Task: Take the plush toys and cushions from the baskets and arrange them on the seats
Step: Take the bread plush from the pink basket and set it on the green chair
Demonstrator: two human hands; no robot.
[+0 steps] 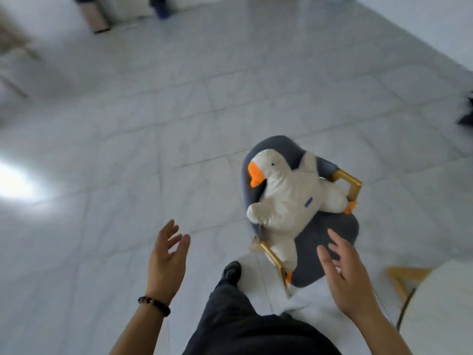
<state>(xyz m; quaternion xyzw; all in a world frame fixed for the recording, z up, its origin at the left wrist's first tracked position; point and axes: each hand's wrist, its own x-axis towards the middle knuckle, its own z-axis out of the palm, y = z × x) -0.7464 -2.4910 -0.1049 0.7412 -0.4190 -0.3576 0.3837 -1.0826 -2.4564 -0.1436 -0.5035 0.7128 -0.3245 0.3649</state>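
A white plush goose [291, 198] with an orange beak and orange feet lies sprawled on a dark blue-grey armchair [330, 237] with gold metal arms. Its head rests against the chair's back. My right hand [343, 275] hovers over the front of the seat, fingers spread, holding nothing. My left hand [167, 260], with a dark bead bracelet at the wrist, is over the bare floor to the left of the chair, also empty with fingers apart. No basket is in view.
Pale tiled floor [153, 124] stretches all around. A white-topped piece with a wooden frame [409, 278] stands at the lower right. My dark shoe [231, 272] is beside the chair's front leg. Blurred furniture lines the far wall and left edge.
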